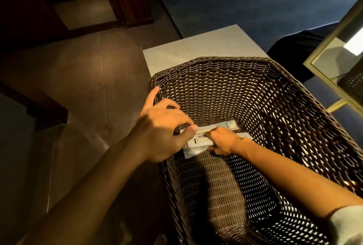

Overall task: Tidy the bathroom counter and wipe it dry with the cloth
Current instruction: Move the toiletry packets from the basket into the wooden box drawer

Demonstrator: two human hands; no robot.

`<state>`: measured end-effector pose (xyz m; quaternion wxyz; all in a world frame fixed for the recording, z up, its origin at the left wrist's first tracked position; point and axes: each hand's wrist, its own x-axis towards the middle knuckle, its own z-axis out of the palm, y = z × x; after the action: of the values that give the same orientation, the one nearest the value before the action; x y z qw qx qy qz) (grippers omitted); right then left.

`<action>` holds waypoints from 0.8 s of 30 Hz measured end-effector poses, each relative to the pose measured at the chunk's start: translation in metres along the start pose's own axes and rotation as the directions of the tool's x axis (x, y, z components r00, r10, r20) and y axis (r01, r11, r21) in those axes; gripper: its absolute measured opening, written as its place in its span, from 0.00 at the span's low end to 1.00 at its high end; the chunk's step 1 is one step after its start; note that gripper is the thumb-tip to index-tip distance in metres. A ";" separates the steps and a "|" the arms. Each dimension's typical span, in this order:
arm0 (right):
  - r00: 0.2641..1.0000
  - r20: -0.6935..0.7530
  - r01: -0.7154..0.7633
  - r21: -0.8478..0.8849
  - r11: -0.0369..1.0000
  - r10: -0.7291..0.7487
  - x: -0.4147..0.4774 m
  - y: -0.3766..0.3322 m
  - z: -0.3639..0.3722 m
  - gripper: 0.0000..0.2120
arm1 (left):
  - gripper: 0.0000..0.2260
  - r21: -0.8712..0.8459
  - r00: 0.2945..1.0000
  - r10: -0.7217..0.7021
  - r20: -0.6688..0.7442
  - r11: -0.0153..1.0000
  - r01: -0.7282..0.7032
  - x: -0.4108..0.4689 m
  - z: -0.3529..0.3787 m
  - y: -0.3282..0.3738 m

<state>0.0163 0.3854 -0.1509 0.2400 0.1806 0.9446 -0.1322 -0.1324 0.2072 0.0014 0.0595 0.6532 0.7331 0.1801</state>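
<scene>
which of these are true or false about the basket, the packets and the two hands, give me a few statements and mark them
1. The white packets lie inside the dark woven basket. True.
2. The basket is piled full to the brim. False: only the packets show in it, on the bottom.
3. Both hands reach into the basket. True: the left hand and right hand both touch the packets.
4. The basket stands on the brown floor. False: it rests on a pale counter.
5. The right hand holds a cloth. False: no cloth is in view.
</scene>
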 end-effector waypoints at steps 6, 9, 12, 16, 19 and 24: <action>0.999 0.017 0.051 0.055 0.997 -0.052 -0.003 0.012 -0.005 0.19 | 0.19 0.003 0.999 0.011 -0.036 1.000 -0.011 0.001 0.001 0.000; 0.998 -0.055 0.023 0.075 0.997 -0.019 0.001 0.019 -0.010 0.17 | 0.18 0.001 0.999 0.006 -0.036 1.000 -0.006 0.002 0.002 0.001; 0.998 -0.067 -0.008 0.097 0.995 0.015 0.008 0.024 -0.012 0.21 | 0.18 0.012 0.999 0.007 -0.031 1.000 -0.007 0.002 0.002 0.001; 1.000 0.014 -0.020 0.126 0.992 0.019 0.014 0.018 -0.001 0.25 | 0.18 0.011 0.999 0.010 -0.038 1.000 -0.009 0.001 0.002 0.000; 1.000 0.016 0.004 0.081 0.997 -0.005 0.015 0.016 0.012 0.17 | 0.18 0.017 1.000 -0.002 -0.018 1.000 0.002 0.002 0.001 -0.001; 0.995 -0.033 0.091 0.028 0.995 -0.090 0.013 0.022 -0.001 0.23 | 0.20 0.034 1.000 -0.015 0.015 0.999 0.015 0.003 0.001 0.000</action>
<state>0.0143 0.4095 -0.1599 0.2160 0.1433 0.9535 -0.1540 -0.1329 0.2102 0.0009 0.0554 0.6499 0.7405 0.1623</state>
